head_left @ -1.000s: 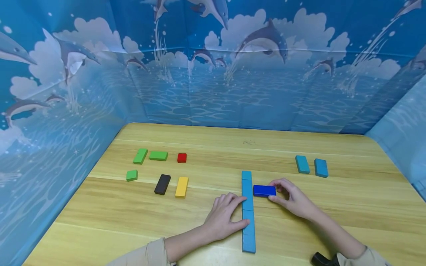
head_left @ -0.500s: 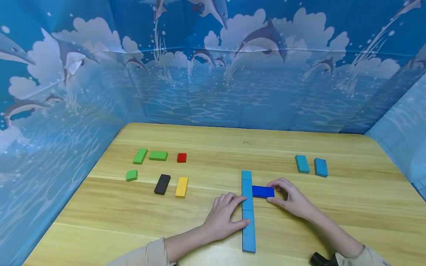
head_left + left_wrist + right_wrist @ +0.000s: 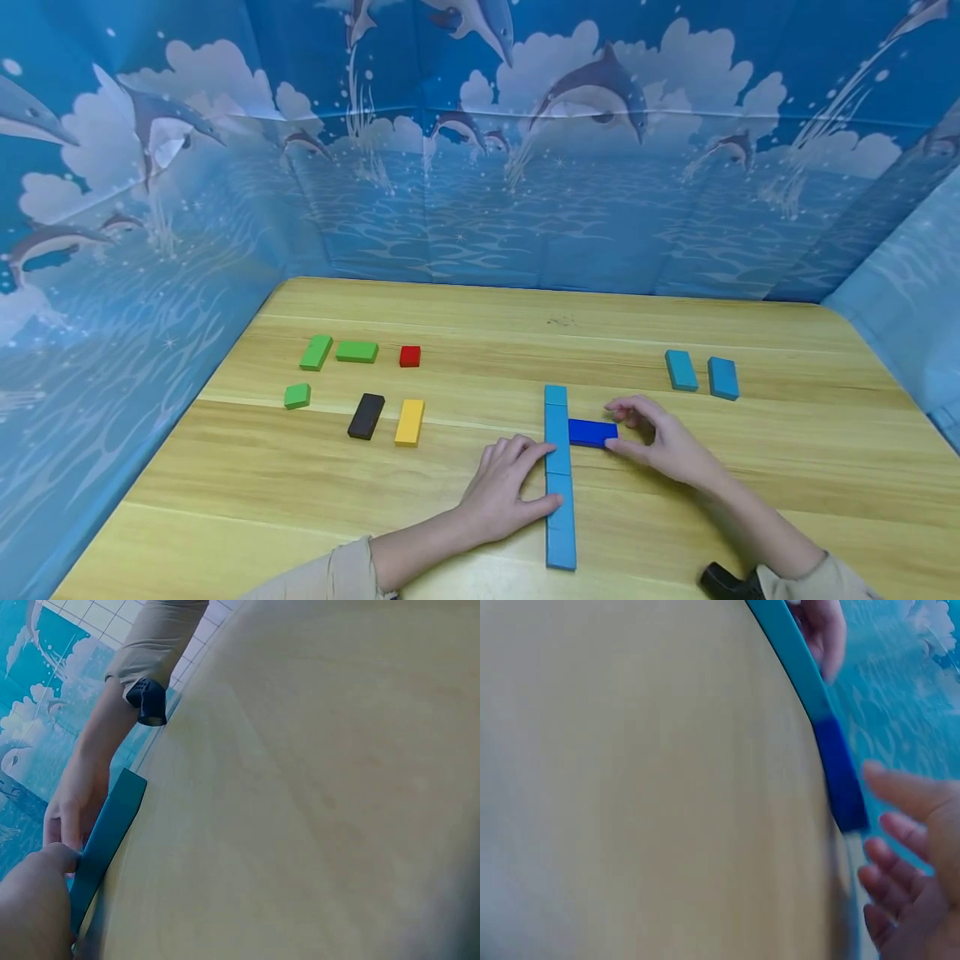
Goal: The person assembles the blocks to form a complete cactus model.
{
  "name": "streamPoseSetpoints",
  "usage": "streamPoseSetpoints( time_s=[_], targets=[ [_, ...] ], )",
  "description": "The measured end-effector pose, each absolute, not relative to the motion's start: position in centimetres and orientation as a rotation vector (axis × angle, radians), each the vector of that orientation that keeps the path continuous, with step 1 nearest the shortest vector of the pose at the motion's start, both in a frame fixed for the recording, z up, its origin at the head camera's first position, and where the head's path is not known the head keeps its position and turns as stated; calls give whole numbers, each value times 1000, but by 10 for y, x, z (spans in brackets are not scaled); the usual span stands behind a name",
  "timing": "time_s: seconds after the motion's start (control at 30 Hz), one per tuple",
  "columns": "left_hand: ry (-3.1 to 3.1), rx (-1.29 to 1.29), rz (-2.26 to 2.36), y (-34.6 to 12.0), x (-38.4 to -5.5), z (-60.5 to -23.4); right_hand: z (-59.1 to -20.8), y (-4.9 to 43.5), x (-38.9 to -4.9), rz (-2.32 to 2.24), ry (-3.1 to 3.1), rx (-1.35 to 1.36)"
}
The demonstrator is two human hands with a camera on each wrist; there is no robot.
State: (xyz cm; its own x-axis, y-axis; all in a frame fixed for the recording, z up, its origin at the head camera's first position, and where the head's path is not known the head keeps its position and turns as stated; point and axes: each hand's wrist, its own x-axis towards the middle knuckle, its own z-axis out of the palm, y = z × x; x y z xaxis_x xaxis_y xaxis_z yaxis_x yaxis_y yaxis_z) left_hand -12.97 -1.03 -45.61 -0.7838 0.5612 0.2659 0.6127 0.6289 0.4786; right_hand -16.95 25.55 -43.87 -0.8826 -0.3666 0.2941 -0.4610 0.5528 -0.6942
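A column of light-blue blocks lies end to end on the wooden table. My left hand rests beside it, thumb and index fingertip touching the blocks from the left with the fingers fairly straight. Against the column's right side lies a dark-blue block, flat and sideways, its left end meeting the light-blue edge. My right hand is spread around this block's right end and holds nothing. In the right wrist view its thumb and fingers stand apart from the dark-blue block.
At the back right lie two light-blue blocks. On the left are green blocks, a red cube-like block, a black block and a yellow block. A dolphin-printed curtain borders the table.
The dark-blue block has slid left against the light-blue column. My right hand's fingers have loosened from it and spread. The left hand has kept its place.
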Motion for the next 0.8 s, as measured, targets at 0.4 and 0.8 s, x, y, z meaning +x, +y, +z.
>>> streamPoseSetpoints(
  time_s=[0.4, 0.8],
  targets=[
    [-2757, -984, -878, -10, -129, -457, -408, 341, -198, 1191, -2675, 385],
    [-2763, -979, -877, -10, -129, -456, -420, 409, -212, 1146, -2957, 202]
  ],
)
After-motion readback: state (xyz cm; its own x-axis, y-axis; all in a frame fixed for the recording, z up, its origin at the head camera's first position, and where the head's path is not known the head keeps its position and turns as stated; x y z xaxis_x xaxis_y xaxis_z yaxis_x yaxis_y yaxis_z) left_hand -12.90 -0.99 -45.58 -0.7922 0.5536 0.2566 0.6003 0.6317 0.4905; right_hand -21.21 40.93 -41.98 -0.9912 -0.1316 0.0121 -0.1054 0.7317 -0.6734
